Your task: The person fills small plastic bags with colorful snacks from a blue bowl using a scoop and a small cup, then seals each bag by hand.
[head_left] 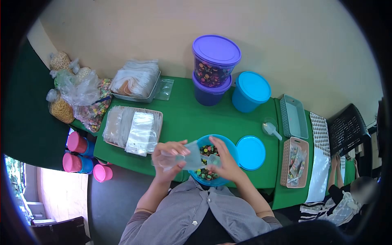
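Note:
Over a blue tub (pixel 234 149) of colourful small candies (pixel 209 174), both my hands are raised in front of my chest. My left hand (pixel 166 160) is closed on a clear plastic bag (pixel 192 156), its thumb below and fingers above. Curved around a small clear cup-like plastic piece (pixel 211 161) is my right hand (pixel 229 166), thumb under and fingers raised. The bag's end faces this piece, above the candies. A round blue lid (pixel 250 152) lies just right of the tub.
Flat plastic bags (pixel 141 132) fill a basket at left; another stack (pixel 136 77) sits behind. Purple tubs (pixel 213 92) and a lidded blue tub (pixel 250 96) stand at the back. Right are a white scoop (pixel 271 129), a grey basket (pixel 295 118) and a pink basket (pixel 284 167). Another person (pixel 341 200) sits far right.

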Tool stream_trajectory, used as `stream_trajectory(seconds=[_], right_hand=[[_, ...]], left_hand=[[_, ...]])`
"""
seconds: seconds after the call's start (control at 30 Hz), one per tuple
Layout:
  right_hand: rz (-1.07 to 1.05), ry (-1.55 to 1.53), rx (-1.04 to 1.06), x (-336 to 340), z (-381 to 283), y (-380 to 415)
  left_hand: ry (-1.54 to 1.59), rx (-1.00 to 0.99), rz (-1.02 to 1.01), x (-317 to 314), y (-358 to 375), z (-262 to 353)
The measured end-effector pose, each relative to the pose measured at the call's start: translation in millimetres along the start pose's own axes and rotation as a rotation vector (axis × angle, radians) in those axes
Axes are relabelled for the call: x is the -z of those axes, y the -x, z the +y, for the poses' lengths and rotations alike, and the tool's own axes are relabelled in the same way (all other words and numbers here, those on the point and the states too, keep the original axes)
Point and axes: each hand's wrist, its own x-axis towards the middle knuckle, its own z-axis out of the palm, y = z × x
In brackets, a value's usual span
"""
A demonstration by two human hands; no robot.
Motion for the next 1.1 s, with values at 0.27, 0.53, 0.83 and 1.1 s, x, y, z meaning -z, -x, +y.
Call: stream_trajectory(seconds=[0.27,0.53,0.83,1.1], right_hand=[[-0.552,0.496,-0.302,-56,103,-3],[-0.812,0.622,-0.285,-64,100,-11],[-1.08,0.695,-0.277,-62,84,-1],[-0.411,0.455,-0.072,-10,77,-18]], left_hand=[[-0.191,0.071,0.087,7,1,-12],[-0.611,0.343,0.184,15,14,-37],[-1.073,0.149,0.008,16,39,-94],[-1.115,0.195,0.029,19,48,-106]])
